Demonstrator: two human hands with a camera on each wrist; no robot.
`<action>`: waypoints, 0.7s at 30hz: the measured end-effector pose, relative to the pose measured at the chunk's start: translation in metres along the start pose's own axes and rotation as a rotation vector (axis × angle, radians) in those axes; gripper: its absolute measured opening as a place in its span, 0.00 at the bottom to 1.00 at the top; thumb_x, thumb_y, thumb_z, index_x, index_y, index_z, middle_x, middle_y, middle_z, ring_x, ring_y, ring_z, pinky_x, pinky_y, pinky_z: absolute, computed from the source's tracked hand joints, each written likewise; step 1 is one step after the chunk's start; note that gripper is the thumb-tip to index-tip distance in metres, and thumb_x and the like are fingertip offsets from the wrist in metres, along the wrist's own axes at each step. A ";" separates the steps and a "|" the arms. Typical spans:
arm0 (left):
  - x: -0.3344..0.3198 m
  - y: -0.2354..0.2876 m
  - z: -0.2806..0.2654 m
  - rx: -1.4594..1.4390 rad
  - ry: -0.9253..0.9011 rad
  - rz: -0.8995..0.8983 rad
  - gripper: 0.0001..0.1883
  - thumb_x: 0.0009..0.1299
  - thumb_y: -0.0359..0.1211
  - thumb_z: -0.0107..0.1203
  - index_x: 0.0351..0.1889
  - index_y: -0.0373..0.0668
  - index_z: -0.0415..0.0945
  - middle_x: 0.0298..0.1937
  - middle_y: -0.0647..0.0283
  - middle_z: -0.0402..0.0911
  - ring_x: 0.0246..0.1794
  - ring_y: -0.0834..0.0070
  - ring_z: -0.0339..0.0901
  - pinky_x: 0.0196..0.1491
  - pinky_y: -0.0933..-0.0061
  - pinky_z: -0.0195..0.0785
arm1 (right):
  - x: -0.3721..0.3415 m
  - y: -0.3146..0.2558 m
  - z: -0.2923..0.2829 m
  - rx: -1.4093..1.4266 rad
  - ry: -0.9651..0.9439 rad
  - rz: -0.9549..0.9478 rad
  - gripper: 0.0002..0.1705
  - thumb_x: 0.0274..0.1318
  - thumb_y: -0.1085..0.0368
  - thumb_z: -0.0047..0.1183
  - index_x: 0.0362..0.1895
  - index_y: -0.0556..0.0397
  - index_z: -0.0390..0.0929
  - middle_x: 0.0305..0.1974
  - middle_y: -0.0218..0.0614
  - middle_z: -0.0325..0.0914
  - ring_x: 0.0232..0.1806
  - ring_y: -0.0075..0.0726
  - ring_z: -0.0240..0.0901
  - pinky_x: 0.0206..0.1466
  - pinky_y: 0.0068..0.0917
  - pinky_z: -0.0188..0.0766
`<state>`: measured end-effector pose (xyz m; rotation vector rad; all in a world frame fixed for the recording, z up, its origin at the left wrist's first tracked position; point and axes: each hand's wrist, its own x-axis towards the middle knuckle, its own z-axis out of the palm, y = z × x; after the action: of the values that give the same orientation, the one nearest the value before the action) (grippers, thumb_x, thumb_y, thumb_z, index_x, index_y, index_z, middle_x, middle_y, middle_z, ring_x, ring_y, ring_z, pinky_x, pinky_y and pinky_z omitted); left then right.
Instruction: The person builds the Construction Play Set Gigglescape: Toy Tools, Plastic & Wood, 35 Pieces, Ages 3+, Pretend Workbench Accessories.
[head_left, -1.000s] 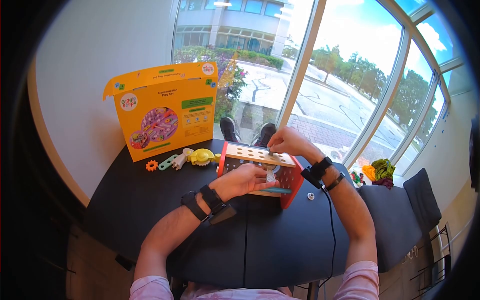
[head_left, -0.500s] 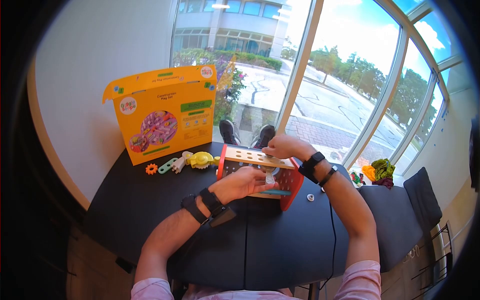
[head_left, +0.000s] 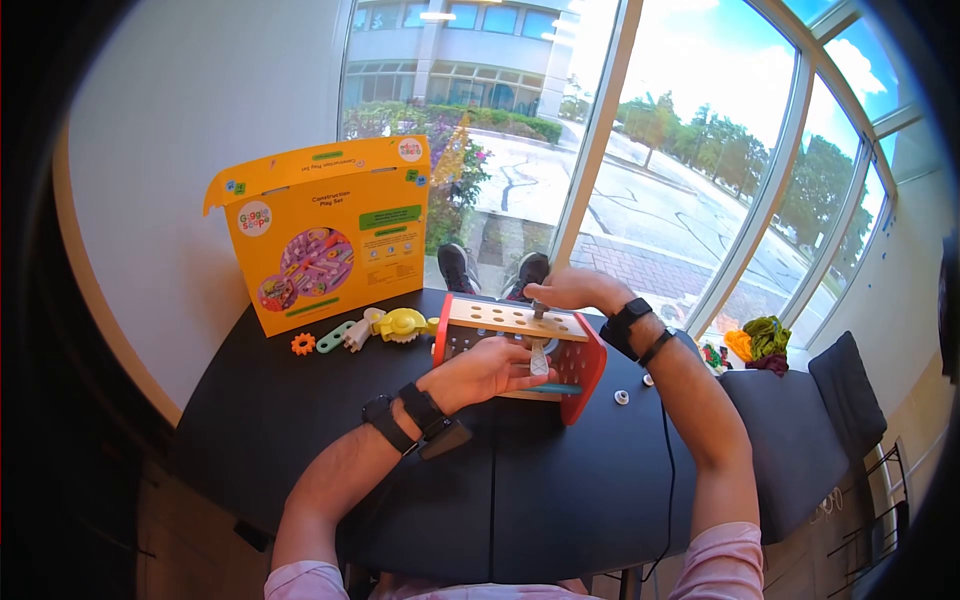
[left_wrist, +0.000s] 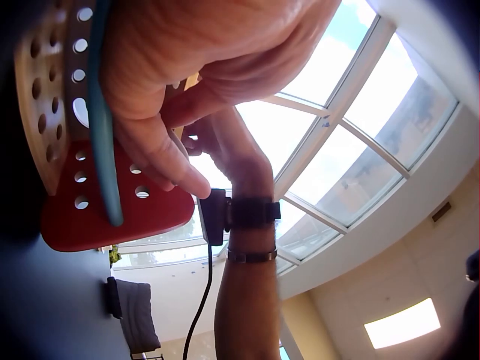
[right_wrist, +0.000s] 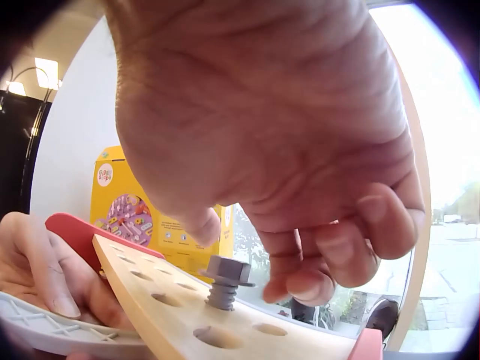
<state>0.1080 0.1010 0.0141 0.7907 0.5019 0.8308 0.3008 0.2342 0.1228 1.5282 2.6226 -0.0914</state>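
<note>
A red-ended wooden toy workbench [head_left: 590, 372] stands on the table, its pale top board [head_left: 495, 314] pierced with holes. In one hole sits a grey bolt [right_wrist: 223, 283], upright, with its hex head and some thread above the wood. My right hand [head_left: 580, 290] hovers over that bolt, fingers loosely bent and apart from it in the right wrist view. Below the board's front edge, my left hand [head_left: 487, 370] holds a pale grey toy wrench [head_left: 540, 358] with a cross-hatched handle. A teal bar [left_wrist: 101, 120] runs across the bench beside the left fingers.
Left of the bench lie a yellow toy saw [head_left: 403, 324], a whitish toy piece [head_left: 362, 330], a green strip [head_left: 335, 337] and an orange gear [head_left: 303, 344]. Behind them stands a yellow box [head_left: 330, 230]. Small white pieces [head_left: 622, 397] lie to the right, near a black cable [head_left: 668, 470].
My right fingers have come off the bolt and lifted, so its head now shows. My left hand stays under the board with the wrench.
</note>
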 end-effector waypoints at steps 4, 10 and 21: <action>-0.002 -0.001 0.002 0.021 0.003 0.015 0.14 0.92 0.29 0.48 0.71 0.37 0.72 0.64 0.53 0.85 0.66 0.57 0.89 0.67 0.64 0.89 | 0.006 0.010 0.003 0.015 -0.036 -0.163 0.44 0.81 0.27 0.39 0.55 0.50 0.95 0.51 0.58 0.92 0.56 0.67 0.88 0.61 0.53 0.81; 0.001 -0.002 -0.004 -0.012 -0.027 0.011 0.15 0.90 0.27 0.51 0.71 0.38 0.72 0.63 0.57 0.86 0.63 0.60 0.91 0.65 0.63 0.90 | -0.008 -0.005 -0.006 -0.018 -0.026 -0.081 0.39 0.79 0.31 0.44 0.55 0.48 0.96 0.51 0.55 0.93 0.55 0.66 0.88 0.62 0.52 0.81; -0.001 -0.002 0.001 0.024 0.007 0.025 0.15 0.92 0.29 0.48 0.72 0.35 0.71 0.65 0.52 0.85 0.66 0.58 0.89 0.68 0.65 0.88 | -0.009 -0.006 -0.006 0.011 -0.045 -0.166 0.40 0.79 0.32 0.45 0.55 0.55 0.93 0.50 0.57 0.92 0.55 0.68 0.88 0.62 0.53 0.81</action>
<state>0.1087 0.0988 0.0131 0.8183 0.5095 0.8523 0.3000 0.2242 0.1299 1.2935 2.7124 -0.1515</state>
